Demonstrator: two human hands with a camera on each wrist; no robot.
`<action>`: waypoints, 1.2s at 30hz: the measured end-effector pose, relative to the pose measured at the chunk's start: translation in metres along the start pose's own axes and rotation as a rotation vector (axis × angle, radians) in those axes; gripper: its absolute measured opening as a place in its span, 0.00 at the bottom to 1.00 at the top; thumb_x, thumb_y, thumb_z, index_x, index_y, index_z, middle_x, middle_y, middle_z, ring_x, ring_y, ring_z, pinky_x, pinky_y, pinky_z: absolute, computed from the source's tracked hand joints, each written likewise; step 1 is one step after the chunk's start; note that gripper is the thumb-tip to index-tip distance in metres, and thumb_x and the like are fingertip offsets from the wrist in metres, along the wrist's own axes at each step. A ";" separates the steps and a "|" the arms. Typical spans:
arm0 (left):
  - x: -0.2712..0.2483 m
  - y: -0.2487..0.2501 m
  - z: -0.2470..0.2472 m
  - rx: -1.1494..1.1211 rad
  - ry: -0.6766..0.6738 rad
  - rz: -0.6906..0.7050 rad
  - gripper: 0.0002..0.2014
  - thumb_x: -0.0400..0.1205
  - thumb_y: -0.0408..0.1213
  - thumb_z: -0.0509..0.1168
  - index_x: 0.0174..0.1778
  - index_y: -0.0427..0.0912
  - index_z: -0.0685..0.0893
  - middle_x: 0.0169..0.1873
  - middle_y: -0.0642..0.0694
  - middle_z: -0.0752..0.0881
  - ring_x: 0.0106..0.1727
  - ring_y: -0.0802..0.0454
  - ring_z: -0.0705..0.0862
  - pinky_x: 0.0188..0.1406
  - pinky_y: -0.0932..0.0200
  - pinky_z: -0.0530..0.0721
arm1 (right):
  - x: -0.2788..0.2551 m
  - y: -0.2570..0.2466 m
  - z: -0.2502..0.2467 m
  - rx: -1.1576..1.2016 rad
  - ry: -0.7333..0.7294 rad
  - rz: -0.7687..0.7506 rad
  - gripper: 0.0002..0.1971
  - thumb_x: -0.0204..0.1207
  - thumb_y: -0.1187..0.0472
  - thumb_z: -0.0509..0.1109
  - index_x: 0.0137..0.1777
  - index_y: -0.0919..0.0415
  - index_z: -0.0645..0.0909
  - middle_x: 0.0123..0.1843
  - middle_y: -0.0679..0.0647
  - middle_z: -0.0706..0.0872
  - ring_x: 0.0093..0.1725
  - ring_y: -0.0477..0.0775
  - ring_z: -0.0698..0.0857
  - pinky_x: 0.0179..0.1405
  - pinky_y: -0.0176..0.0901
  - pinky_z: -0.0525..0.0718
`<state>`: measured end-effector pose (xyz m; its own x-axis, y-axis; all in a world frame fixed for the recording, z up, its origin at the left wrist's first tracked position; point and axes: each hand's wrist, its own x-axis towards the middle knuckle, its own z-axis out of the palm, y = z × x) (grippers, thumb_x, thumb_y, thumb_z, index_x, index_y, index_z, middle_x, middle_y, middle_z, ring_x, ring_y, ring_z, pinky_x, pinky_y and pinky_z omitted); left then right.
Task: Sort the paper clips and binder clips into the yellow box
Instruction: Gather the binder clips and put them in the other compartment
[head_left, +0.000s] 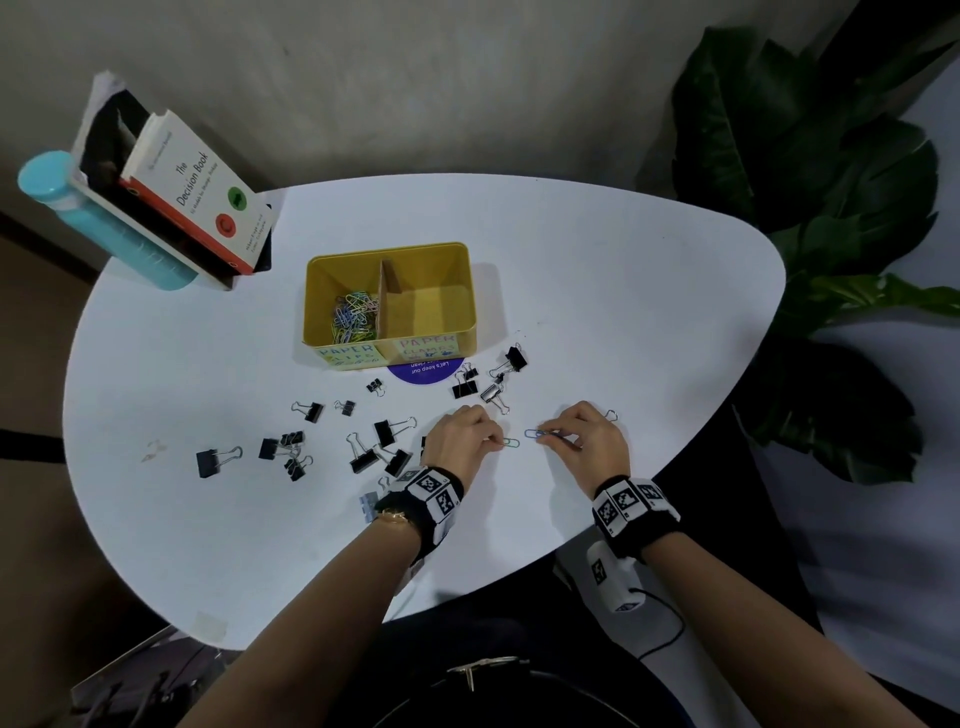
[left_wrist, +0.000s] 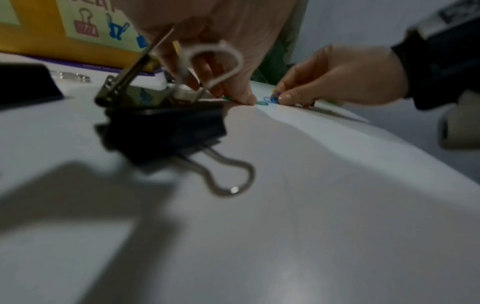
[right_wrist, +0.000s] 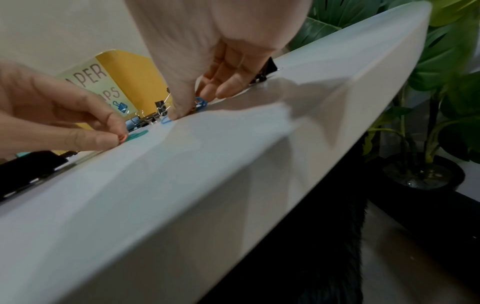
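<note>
White bench (head_left: 623, 291) carries the yellow box (head_left: 470, 291), paper clips (head_left: 353, 312) already in its left section, binder clips (head_left: 384, 432) loose in front, likely up next. Left hand (head_left: 462, 434) pinches a green clip (head_left: 510, 442); right hand (head_left: 587, 431) pinches a blue clip (head_left: 532, 433), both low on the bench.
</note>
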<state>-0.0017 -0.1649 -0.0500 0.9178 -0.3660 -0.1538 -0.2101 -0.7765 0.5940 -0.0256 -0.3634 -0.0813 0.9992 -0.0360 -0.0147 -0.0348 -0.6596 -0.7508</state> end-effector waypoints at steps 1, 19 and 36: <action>0.000 -0.001 0.001 0.025 -0.027 0.022 0.04 0.69 0.32 0.76 0.33 0.42 0.87 0.33 0.44 0.83 0.39 0.47 0.82 0.36 0.59 0.75 | -0.001 -0.001 0.001 -0.009 0.002 0.001 0.03 0.68 0.55 0.79 0.40 0.52 0.89 0.41 0.46 0.82 0.38 0.48 0.84 0.31 0.42 0.81; 0.015 0.015 -0.028 0.556 -0.348 0.134 0.19 0.72 0.17 0.62 0.60 0.29 0.73 0.56 0.33 0.82 0.57 0.38 0.79 0.53 0.49 0.78 | 0.029 -0.047 -0.002 -0.145 0.188 -0.004 0.05 0.76 0.63 0.71 0.44 0.66 0.80 0.41 0.59 0.84 0.36 0.59 0.84 0.31 0.47 0.82; 0.018 -0.096 -0.182 -0.230 0.656 -0.228 0.12 0.79 0.25 0.62 0.52 0.38 0.87 0.50 0.40 0.89 0.49 0.44 0.87 0.54 0.50 0.86 | 0.138 -0.225 0.059 0.358 -0.193 0.025 0.14 0.71 0.59 0.76 0.56 0.60 0.86 0.54 0.52 0.90 0.50 0.44 0.87 0.55 0.34 0.84</action>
<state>0.0965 -0.0036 0.0338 0.9586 0.2298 0.1683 0.0198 -0.6432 0.7654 0.1214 -0.1760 0.0467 0.9842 0.1153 -0.1343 -0.0853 -0.3556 -0.9307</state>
